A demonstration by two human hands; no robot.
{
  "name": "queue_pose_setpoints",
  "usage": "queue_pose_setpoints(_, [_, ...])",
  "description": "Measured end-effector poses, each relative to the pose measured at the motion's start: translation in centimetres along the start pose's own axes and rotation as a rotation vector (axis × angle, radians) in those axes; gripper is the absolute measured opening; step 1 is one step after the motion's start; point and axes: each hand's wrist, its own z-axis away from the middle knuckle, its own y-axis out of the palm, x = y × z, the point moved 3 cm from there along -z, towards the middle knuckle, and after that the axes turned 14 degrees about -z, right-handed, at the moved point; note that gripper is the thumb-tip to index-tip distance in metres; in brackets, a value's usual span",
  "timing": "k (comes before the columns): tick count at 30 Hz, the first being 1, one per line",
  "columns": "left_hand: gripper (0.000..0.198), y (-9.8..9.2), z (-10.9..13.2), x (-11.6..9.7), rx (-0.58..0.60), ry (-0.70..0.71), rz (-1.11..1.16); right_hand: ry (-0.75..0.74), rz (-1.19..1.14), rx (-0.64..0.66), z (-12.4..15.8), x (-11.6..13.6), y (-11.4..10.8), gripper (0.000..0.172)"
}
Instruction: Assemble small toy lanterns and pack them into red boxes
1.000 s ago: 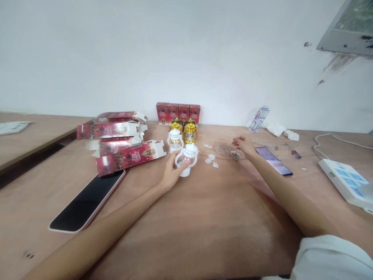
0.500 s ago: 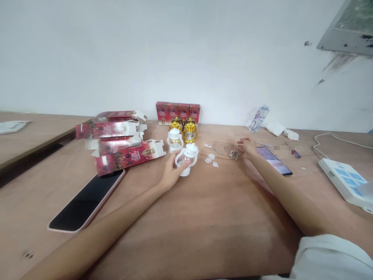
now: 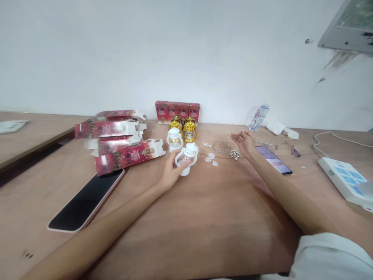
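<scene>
Through the head view I have the white lantern near the middle of the frame, its long axis close to upright, with the left hand wrapped round its lower left side; that grip is clamped on it, though whether its base touches the desk I cannot tell. From the right hand, right of centre, the lantern lies to the left and a little lower in the frame, so the left hand is the nearer one. The right grip has its fingertips drawn in toward the thumb, just beside a tangle of thin metal wires; I cannot tell whether they pinch anything. Between the two hands I also see small, round silvery discs and flat white cut-out tags. The lantern looks like smooth plastic, with a peaked cap, curved side arms and a clear, rounded middle. Behind it a second white lantern stands before glossy gold lanterns.
</scene>
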Motion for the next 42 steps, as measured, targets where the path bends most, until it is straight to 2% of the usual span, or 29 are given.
queue_pose_setpoints(3, [0.039, 0.0, 0.0, 0.0, 0.005, -0.002, -0.015, 0.032, -0.155, -0.087, 0.5, 0.1, 0.3, 0.016])
queue_pose_setpoints(9, [0.039, 0.0, -0.1, 0.1, 0.001, 0.000, -0.002, 0.106, -0.179, -0.230, 1.1, -1.1, -1.0, 0.015])
queue_pose_setpoints(16, [0.039, 0.1, -0.1, 0.2, 0.001, 0.024, 0.005, 0.089, -0.181, -0.265, 1.2, -1.5, -1.0, 0.019])
queue_pose_setpoints(31, [0.040, 0.1, -0.1, 0.1, 0.005, 0.021, 0.003, 0.044, -0.249, -0.053, 2.2, -0.1, 1.6, 0.021])
queue_pose_setpoints(34, [0.042, 0.0, 0.0, 0.0, 0.002, 0.026, -0.008, 0.011, -0.126, 0.095, 4.0, 1.2, 3.6, 0.024])
queue_pose_setpoints(38, [0.044, 0.1, 0.0, 0.2, 0.059, 0.037, 0.016, 0.051, 0.023, 0.349, 7.9, 3.0, 7.8, 0.031])
queue_pose_setpoints(42, [0.045, 0.3, 0.1, 0.6, 0.142, 0.042, 0.056, 0.127, 0.069, 0.425, 11.2, 3.8, 10.4, 0.033])
